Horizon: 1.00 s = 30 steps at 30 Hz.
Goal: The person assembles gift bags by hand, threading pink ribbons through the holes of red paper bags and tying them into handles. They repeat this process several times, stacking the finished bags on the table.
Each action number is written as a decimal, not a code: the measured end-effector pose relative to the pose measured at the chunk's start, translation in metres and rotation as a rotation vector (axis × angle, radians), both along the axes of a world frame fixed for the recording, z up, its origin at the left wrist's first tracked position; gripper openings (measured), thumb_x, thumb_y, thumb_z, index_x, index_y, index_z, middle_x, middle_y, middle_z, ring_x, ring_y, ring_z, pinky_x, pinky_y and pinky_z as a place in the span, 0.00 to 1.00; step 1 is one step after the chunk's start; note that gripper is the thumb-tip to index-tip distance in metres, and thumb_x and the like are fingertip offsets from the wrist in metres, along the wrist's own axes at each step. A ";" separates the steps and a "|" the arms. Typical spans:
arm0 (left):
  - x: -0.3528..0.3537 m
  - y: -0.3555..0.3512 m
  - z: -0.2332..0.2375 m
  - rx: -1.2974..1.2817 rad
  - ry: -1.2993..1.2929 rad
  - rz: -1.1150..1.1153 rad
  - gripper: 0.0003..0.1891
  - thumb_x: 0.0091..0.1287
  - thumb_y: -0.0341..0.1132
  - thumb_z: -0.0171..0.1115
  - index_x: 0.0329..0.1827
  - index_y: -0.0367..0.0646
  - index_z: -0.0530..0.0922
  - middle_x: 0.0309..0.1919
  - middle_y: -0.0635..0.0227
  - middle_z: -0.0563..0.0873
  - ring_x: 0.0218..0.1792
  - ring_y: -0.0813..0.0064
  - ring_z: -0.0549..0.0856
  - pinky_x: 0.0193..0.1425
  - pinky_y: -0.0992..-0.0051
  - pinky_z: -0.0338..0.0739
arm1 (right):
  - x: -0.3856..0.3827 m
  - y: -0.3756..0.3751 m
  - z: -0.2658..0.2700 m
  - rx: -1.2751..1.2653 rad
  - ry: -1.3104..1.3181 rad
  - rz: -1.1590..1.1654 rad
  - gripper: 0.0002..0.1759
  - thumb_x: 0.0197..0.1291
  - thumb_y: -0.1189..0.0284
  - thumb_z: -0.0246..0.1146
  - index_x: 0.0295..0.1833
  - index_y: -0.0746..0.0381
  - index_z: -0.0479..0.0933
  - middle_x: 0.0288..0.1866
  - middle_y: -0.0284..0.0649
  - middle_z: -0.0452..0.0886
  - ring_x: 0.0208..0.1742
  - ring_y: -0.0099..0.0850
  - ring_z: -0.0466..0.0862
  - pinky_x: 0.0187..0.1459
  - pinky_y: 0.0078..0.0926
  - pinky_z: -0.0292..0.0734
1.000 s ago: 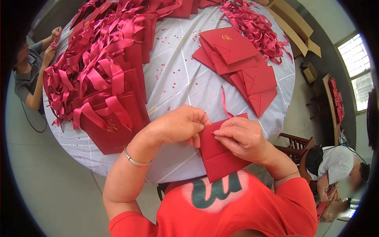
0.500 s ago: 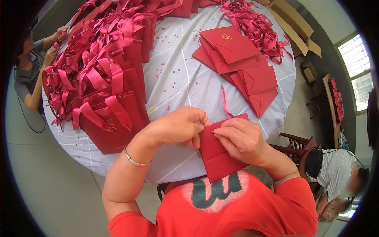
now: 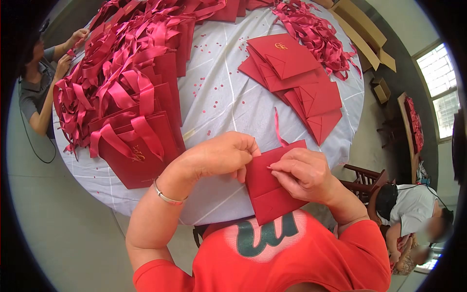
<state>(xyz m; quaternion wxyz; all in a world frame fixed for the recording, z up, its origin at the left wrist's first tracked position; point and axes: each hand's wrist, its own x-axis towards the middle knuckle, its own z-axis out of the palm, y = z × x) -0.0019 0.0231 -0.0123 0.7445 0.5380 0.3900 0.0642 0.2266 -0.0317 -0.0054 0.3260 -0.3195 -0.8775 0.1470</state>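
A red paper bag (image 3: 265, 187), folded flat, lies in front of my chest at the near table edge. My left hand (image 3: 239, 155) is closed in a pinch on its upper left corner. Over the bag's face, my right hand (image 3: 305, 174) pinches a tiny pink tip that looks like a ribbon end; the fingers hide most of it. A strip of pink ribbon (image 3: 278, 127) stands up behind the bag's top edge.
Finished-looking bags with ribbon handles (image 3: 131, 155) crowd the table's left. Flat red bags (image 3: 287, 58) are stacked at right, beside a ribbon heap (image 3: 316, 34). Red dots litter the white tablecloth (image 3: 209, 117). One person (image 3: 41, 92) handles ribbon at left; others sit at right near a chair (image 3: 365, 177).
My right hand has moved slightly right and down, away from the bag's top edge, with the pink tip in its fingers. My left hand stays at the corner.
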 end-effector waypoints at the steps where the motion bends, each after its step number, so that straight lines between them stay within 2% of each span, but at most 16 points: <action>1: 0.000 0.000 -0.001 0.016 -0.010 -0.022 0.09 0.67 0.26 0.51 0.46 0.34 0.77 0.29 0.66 0.84 0.26 0.79 0.84 0.28 0.77 0.74 | 0.000 0.000 0.000 -0.001 0.002 -0.017 0.12 0.44 0.83 0.73 0.37 0.64 0.82 0.29 0.39 0.82 0.29 0.34 0.83 0.28 0.27 0.77; 3: 0.001 0.000 -0.002 0.032 -0.020 -0.047 0.08 0.67 0.26 0.53 0.45 0.34 0.77 0.29 0.67 0.84 0.25 0.80 0.83 0.28 0.77 0.73 | 0.001 0.000 -0.001 0.017 -0.007 -0.029 0.12 0.44 0.81 0.74 0.37 0.63 0.82 0.29 0.38 0.81 0.29 0.34 0.83 0.28 0.27 0.78; 5: 0.001 -0.001 -0.003 0.069 -0.027 -0.086 0.08 0.69 0.28 0.57 0.48 0.38 0.78 0.29 0.76 0.82 0.24 0.88 0.79 0.28 0.83 0.70 | 0.001 0.000 -0.002 0.036 -0.016 -0.042 0.11 0.45 0.79 0.74 0.36 0.61 0.82 0.30 0.37 0.81 0.29 0.33 0.83 0.28 0.27 0.78; 14: 0.005 -0.006 0.007 0.077 -0.011 -0.030 0.11 0.69 0.28 0.58 0.51 0.39 0.82 0.28 0.77 0.81 0.23 0.89 0.76 0.26 0.83 0.68 | -0.006 -0.001 -0.004 0.098 -0.040 -0.077 0.12 0.47 0.79 0.73 0.35 0.63 0.78 0.30 0.38 0.80 0.28 0.33 0.83 0.27 0.28 0.77; 17: 0.007 -0.009 0.006 0.111 -0.036 -0.002 0.10 0.68 0.27 0.59 0.50 0.38 0.82 0.28 0.76 0.82 0.22 0.88 0.76 0.26 0.82 0.69 | -0.011 -0.004 0.002 0.092 -0.085 -0.080 0.11 0.47 0.83 0.72 0.36 0.64 0.77 0.27 0.40 0.78 0.26 0.36 0.81 0.25 0.29 0.76; 20: 0.009 -0.011 0.006 0.201 0.023 -0.004 0.10 0.67 0.27 0.59 0.49 0.37 0.82 0.28 0.75 0.82 0.22 0.87 0.76 0.27 0.81 0.69 | -0.019 -0.014 0.009 0.115 -0.230 -0.136 0.10 0.50 0.81 0.71 0.35 0.64 0.76 0.26 0.40 0.76 0.25 0.36 0.80 0.25 0.31 0.76; 22: 0.010 -0.015 0.005 0.229 0.017 0.021 0.10 0.67 0.27 0.58 0.48 0.37 0.83 0.28 0.75 0.83 0.22 0.86 0.76 0.27 0.81 0.70 | -0.025 -0.019 0.013 0.133 -0.445 -0.177 0.08 0.52 0.80 0.69 0.35 0.64 0.76 0.27 0.41 0.76 0.24 0.37 0.80 0.25 0.32 0.76; 23: 0.010 -0.015 0.006 0.254 0.009 0.049 0.10 0.67 0.27 0.58 0.48 0.36 0.83 0.28 0.74 0.83 0.21 0.86 0.76 0.27 0.80 0.71 | -0.026 -0.017 0.011 0.134 -0.443 -0.183 0.08 0.52 0.80 0.69 0.35 0.64 0.76 0.27 0.41 0.76 0.24 0.37 0.80 0.25 0.32 0.76; 25: 0.008 -0.013 0.008 0.219 -0.012 0.029 0.10 0.67 0.27 0.58 0.47 0.36 0.83 0.27 0.74 0.83 0.22 0.86 0.76 0.27 0.80 0.71 | -0.025 -0.007 0.008 0.039 -0.330 -0.125 0.07 0.53 0.74 0.67 0.30 0.63 0.75 0.26 0.42 0.73 0.23 0.39 0.78 0.27 0.33 0.76; 27: 0.007 -0.012 0.011 0.184 -0.029 0.005 0.09 0.67 0.26 0.58 0.47 0.36 0.83 0.27 0.74 0.83 0.22 0.86 0.76 0.27 0.80 0.72 | -0.020 0.007 0.020 -0.330 -0.104 -0.146 0.09 0.53 0.71 0.69 0.30 0.63 0.77 0.28 0.43 0.77 0.28 0.44 0.81 0.29 0.37 0.77; 28: 0.008 -0.012 0.013 0.212 -0.015 -0.003 0.09 0.67 0.26 0.58 0.47 0.36 0.83 0.27 0.74 0.83 0.22 0.86 0.76 0.27 0.80 0.72 | -0.017 0.012 0.026 -0.474 -0.118 -0.212 0.11 0.51 0.69 0.71 0.30 0.64 0.78 0.28 0.43 0.80 0.30 0.48 0.82 0.31 0.40 0.77; 29: 0.009 -0.013 0.014 0.241 -0.002 -0.013 0.09 0.67 0.26 0.58 0.46 0.36 0.83 0.27 0.75 0.83 0.22 0.86 0.76 0.27 0.80 0.72 | -0.015 0.014 0.025 -0.472 -0.111 -0.225 0.11 0.51 0.69 0.71 0.30 0.64 0.78 0.28 0.43 0.80 0.30 0.48 0.82 0.31 0.40 0.77; 30: 0.009 -0.014 0.014 0.246 -0.001 -0.026 0.09 0.67 0.26 0.58 0.46 0.36 0.83 0.27 0.75 0.83 0.22 0.86 0.76 0.27 0.80 0.72 | -0.013 0.017 0.023 -0.398 -0.126 -0.151 0.09 0.52 0.72 0.72 0.32 0.64 0.79 0.29 0.41 0.80 0.29 0.39 0.82 0.30 0.32 0.75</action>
